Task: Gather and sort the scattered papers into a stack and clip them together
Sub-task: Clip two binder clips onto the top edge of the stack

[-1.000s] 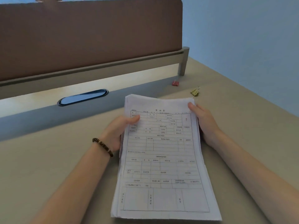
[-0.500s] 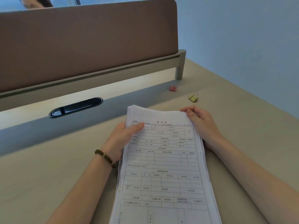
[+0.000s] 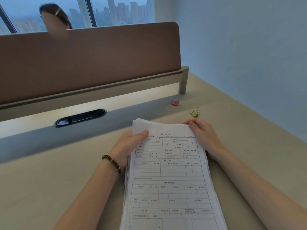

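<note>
Squaring the stack [image 3: 169, 171] is the job right now, I'd say. It sits near the front edge of the desk [image 3: 49, 188], toward the right side, held at its far end. The left hand [image 3: 127, 146] pinches the far left corner, thumb on the top sheet, fingers hidden beneath. The right hand [image 3: 202, 135] curls its fingers over the far right corner. The left edges look ragged, sheets stepped out, so tapping the stack on end against the desk and then nudging the long sides flush should come before clipping. Two clips wait near the far right corner: the gold clip [image 3: 194, 112] just beyond the right hand, the pink clip [image 3: 175, 102] farther back. The gold one is the easier reach.
</note>
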Tool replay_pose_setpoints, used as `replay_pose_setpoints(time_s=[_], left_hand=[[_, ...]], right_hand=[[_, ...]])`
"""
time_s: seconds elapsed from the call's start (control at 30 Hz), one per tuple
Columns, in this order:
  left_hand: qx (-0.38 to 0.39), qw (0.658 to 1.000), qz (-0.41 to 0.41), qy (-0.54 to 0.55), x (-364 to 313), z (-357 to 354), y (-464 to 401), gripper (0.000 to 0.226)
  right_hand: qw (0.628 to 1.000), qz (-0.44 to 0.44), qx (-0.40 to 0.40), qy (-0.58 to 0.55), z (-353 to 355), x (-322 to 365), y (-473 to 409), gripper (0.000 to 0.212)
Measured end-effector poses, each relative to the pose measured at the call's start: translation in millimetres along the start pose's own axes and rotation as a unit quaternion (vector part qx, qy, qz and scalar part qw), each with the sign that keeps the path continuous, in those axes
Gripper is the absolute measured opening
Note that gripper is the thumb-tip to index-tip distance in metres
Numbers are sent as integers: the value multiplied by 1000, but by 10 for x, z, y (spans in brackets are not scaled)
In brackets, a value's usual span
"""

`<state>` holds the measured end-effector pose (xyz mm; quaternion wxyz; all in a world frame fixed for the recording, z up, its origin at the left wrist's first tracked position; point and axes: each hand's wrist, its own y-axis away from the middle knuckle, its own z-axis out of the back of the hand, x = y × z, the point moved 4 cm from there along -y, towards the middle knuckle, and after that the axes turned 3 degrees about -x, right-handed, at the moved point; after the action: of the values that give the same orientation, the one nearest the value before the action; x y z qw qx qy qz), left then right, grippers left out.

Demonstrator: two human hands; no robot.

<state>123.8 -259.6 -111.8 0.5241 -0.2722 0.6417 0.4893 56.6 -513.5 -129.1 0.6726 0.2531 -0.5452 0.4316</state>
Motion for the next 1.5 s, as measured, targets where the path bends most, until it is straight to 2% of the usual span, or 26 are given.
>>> replay_pose_setpoints(time_s=[0.17,0.27,0.33,0.37,0.43,0.5,0.7,0.8,0.9,0.97,1.03,1.07,1.13,1.23,1.33,1.5], left_hand=[[-6,999,0,34,82,-79,-118,18],[-3,999,-3,32,130,-74,-153,22],[1,1000,-5,29,144,-59,-154,23],[2,1000,-6,27,147,-55,-156,23],[4,1000,-7,17,148,-55,-163,23],[7,1000,-7,13,153,-62,-169,24],[14,1000,-7,14,148,-53,-177,25],[13,1000,-1,20,149,-50,-186,25],[15,1000,4,23,136,-54,-178,26],[16,1000,6,18,121,-56,-168,29],[15,1000,10,21,110,-61,-160,32],[12,1000,13,25,109,-61,-156,34],[4,999,17,38,119,-62,-163,37],[-10,999,16,51,137,-59,-178,35],[-15,998,12,58,142,-60,-184,32],[-12,998,14,59,138,-58,-183,30]], right_hand=[[996,21,-3,84,100,-28,-201,19],[980,65,-116,147,265,17,-365,19],[963,75,-180,188,341,13,-510,31],[959,62,-186,205,351,-18,-600,39],[956,9,-166,242,332,-116,-786,54],[949,-36,-142,280,289,-214,-911,60],[933,-1,-142,332,216,-241,-1010,27],[950,-32,-124,286,216,-145,-987,23],[986,-66,-58,139,106,31,-930,15],[998,-46,7,38,-51,246,-836,4],[997,-1,73,-12,-214,465,-745,12],[994,15,105,-13,-293,559,-693,16],[986,30,162,0,-450,687,-591,11],[978,31,205,14,-625,762,-483,5],[977,29,210,19,-714,744,-470,11],[982,59,181,18,-743,700,-517,8]])
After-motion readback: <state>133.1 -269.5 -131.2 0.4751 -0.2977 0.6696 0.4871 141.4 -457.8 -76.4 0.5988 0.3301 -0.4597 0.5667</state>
